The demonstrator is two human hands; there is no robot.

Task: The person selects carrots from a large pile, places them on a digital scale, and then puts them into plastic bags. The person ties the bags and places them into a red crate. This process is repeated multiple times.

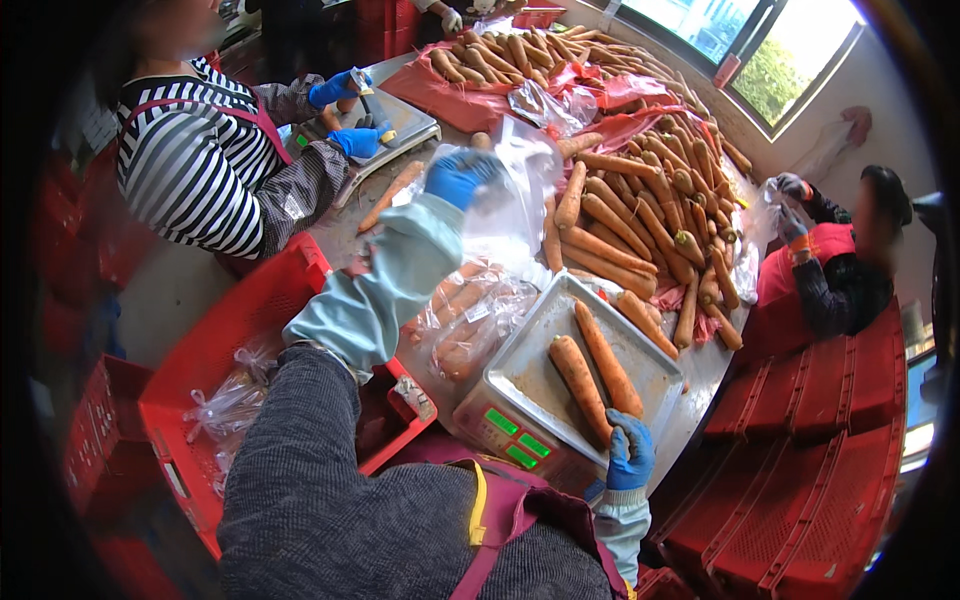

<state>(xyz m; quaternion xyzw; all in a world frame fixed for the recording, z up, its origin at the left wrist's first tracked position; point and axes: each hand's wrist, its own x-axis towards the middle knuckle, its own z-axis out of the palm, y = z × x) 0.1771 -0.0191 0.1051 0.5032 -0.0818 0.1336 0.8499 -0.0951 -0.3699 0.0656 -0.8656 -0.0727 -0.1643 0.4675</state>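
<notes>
My left hand, in a blue glove, is blurred by motion. It is over the near side of a stack of clear plastic bags; whether it grips one cannot be told. My right hand, also blue-gloved, has curled fingers at the lower ends of two carrots. The left carrot and the right carrot lie side by side on the metal pan of a digital scale with lit green displays. Bagged carrots lie left of the scale.
A large carrot heap on red plastic covers the table's far side. At left stands a red crate holding knotted bags. A co-worker works at another scale. Another person is at right, behind stacked red crates.
</notes>
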